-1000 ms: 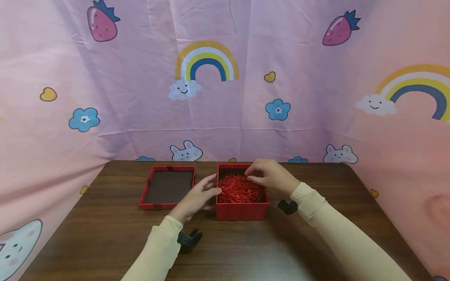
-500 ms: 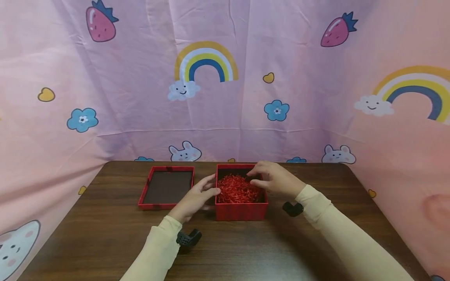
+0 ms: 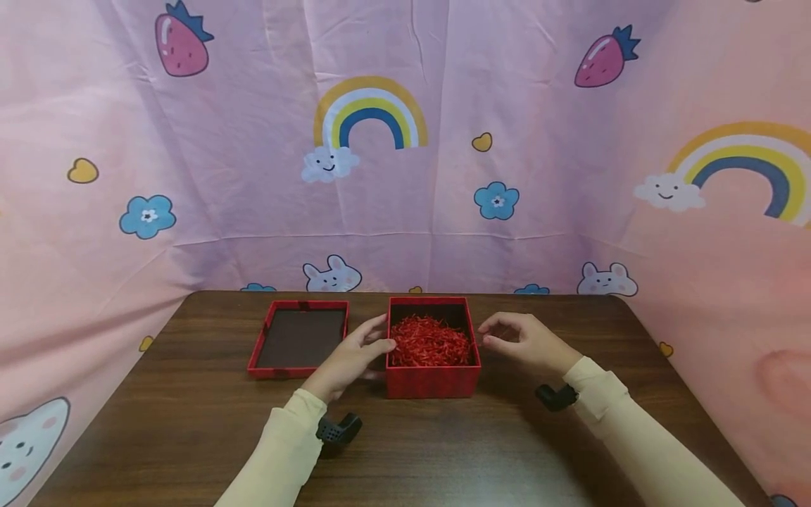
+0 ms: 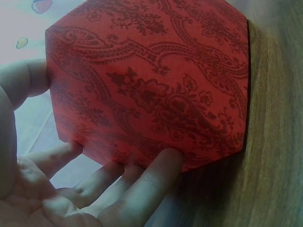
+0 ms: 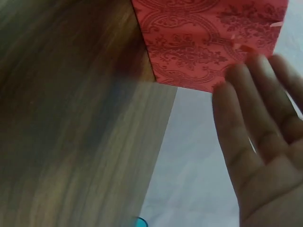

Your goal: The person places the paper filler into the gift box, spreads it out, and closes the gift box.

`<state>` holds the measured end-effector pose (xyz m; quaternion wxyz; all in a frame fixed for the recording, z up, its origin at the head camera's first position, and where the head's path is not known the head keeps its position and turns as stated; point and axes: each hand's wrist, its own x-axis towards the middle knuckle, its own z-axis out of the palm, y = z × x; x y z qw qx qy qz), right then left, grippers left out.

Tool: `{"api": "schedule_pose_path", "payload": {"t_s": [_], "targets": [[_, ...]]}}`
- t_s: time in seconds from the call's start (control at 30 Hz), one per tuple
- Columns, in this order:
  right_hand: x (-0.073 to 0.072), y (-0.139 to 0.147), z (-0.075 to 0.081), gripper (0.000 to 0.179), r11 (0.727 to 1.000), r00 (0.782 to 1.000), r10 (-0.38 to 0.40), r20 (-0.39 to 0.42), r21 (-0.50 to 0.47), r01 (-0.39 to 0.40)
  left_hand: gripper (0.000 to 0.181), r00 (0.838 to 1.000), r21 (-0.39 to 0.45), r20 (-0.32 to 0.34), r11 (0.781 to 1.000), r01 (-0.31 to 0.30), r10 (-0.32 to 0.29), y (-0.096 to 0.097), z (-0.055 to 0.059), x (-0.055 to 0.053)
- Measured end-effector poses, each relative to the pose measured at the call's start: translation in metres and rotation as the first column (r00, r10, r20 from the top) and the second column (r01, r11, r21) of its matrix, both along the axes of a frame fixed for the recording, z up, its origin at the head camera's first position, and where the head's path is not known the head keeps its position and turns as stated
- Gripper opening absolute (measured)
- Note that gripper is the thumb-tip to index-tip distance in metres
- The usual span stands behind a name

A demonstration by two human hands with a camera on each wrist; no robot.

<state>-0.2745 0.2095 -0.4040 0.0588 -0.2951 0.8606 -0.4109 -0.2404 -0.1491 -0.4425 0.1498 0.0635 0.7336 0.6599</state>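
A red patterned gift box point(image 3: 432, 382), lidless, stands on the table with crinkled red paper shreds point(image 3: 431, 341) inside. My left hand point(image 3: 350, 358) rests against the box's left side, its fingers spread along the wall point(image 4: 156, 85) and the thumb near the rim. Just off the right side, my right hand point(image 3: 529, 343) hovers with gently bent fingers and a gap between thumb and forefinger. In the right wrist view its fingers point(image 5: 241, 109) extend toward the patterned side, where thin reddish strands point(image 5: 244, 47) show close to the fingertips.
The red box lid point(image 3: 303, 338), dark inside, lies upturned left of the box. Below is a brown wooden table point(image 3: 418, 451). A pink printed cloth point(image 3: 393, 204) hangs behind and on both sides. Each wrist wears a black camera.
My right hand has left the shreds inside the box, passing over the right rim to hover beside it. The left hand stays on the left side.
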Motion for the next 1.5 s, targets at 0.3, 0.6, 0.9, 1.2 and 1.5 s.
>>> {"api": "schedule_pose_path", "payload": {"t_s": [0.3,0.6,0.9,1.2,1.5], "targets": [[0.001,-0.003,-0.008,0.01,0.996,0.994,0.031,0.106,-0.091,-0.021,0.073,1.0,0.0,0.005,1.0,-0.006,0.006,-0.001,-0.001,0.0],[-0.003,-0.023,0.017,0.006,0.992,0.998,0.044,-0.041,-0.116,-0.049,0.074,1.0,-0.012,-0.002,1.0,0.004,-0.004,-0.001,-0.001,0.0],[-0.008,-0.057,0.029,0.01,0.991,0.977,0.133,-0.165,0.034,-0.129,0.074,1.0,-0.014,-0.011,1.0,0.008,-0.009,-0.002,-0.001,0.0],[-0.013,-0.037,0.025,0.02,1.0,0.979,0.006,-0.202,-0.016,-0.009,0.074,1.0,-0.017,-0.007,1.0,0.007,-0.007,0.0,0.0,0.0],[-0.009,-0.02,-0.001,0.059,0.959,0.975,-0.057,0.217,-0.259,0.114,0.073,1.0,-0.014,0.002,1.0,-0.002,0.002,0.0,0.001,0.001]]}}
